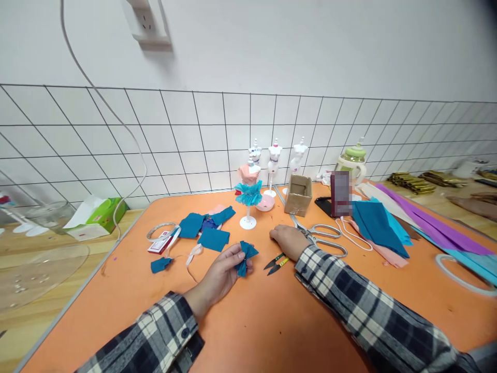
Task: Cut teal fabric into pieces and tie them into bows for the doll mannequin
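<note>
My left hand (225, 269) pinches a small gathered piece of teal crepe paper (245, 257), its folds fanning out above and below the fingertips. My right hand (288, 240) lies low over the orange table, fingers curled; what is under them is hidden. Just below it are thread snips (277, 263) with black and yellow handles. Large metal scissors (324, 237) lie beside my right wrist. Beyond my hands stands a small white dress form (248, 221) dressed in peach and turquoise paper. Teal paper pieces (214, 239) lie left of it.
Several bare dress forms (275, 151), a pink dish (265, 202) and an open cardboard box (298, 194) stand toward the tiled wall. A phone (341, 194) and green-lidded bottle (354, 155) are right of these. Paper strips (378, 225) spread rightward; tape (161, 231) lies left.
</note>
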A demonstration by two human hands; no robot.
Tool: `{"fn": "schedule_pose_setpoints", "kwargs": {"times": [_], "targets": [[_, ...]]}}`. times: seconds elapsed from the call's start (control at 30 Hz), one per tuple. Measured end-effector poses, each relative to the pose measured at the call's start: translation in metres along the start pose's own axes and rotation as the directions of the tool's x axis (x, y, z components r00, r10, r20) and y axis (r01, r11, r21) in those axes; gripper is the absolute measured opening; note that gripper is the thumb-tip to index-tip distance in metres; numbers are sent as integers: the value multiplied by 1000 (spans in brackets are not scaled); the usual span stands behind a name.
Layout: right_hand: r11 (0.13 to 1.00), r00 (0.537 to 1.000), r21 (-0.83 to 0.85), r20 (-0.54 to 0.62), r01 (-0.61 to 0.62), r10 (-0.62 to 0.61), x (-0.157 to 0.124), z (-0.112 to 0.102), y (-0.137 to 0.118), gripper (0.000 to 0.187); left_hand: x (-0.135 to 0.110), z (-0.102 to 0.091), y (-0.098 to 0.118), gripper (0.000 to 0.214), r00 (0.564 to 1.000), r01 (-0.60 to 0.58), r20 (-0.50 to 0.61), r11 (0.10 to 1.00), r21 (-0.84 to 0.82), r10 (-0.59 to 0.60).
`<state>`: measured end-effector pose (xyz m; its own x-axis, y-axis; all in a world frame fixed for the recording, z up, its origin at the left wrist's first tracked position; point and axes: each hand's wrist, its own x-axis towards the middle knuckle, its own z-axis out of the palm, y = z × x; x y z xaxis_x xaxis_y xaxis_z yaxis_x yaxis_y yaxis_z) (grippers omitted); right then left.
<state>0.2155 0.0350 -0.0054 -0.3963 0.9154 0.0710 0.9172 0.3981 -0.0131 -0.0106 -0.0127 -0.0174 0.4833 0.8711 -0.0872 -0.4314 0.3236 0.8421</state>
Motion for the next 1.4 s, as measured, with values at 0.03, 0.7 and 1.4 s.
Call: {"fn": "schedule_pose_setpoints", "kwargs": {"times": [0.03,0.7,1.4], "targets": [[1000,1000,0,-13,-21,21,-1,-1,3,23,0,0,-1,23,1000,0,-4,1000,7,0],[952,688,203,-659,-228,305,21,-50,117,43,8,-5,-7,36,997,26,-79,999,33,-23],[636,935,716,-354,288,-24,-46,-9,-45,22,-7,1,3,36,977,1,206,976,216,-47]]}}
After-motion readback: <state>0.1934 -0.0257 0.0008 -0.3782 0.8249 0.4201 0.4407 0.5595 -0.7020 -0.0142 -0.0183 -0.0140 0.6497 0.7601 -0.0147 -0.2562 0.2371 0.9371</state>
